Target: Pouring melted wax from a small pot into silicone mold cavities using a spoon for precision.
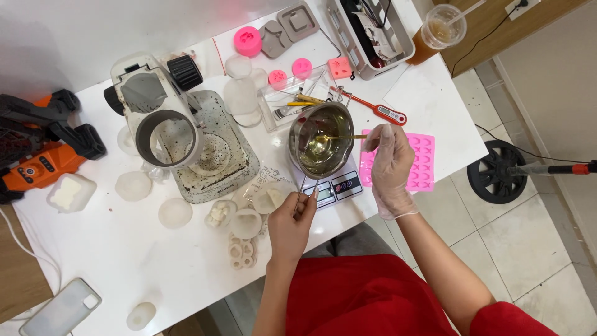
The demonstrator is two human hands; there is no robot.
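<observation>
A steel pot (pixel 321 140) with clear yellowish liquid stands on a small digital scale (pixel 339 185) near the table's front edge. My bare left hand (pixel 291 222) grips the pot's thin metal handle just in front of the scale. My right hand (pixel 390 163), in a clear glove, holds a gold spoon (pixel 339 138) whose bowl dips into the liquid. A pink silicone mould (pixel 421 163) lies under and beside my right hand.
A stand mixer (pixel 163 118) stands at left on its stained base, with white wax discs (pixel 175 213) and small cups around it. Pink moulds (pixel 248 41), a red probe thermometer (pixel 382 112), a clear tray, a wire basket and an iced drink (pixel 438 32) sit behind. A phone (pixel 61 310) lies front left.
</observation>
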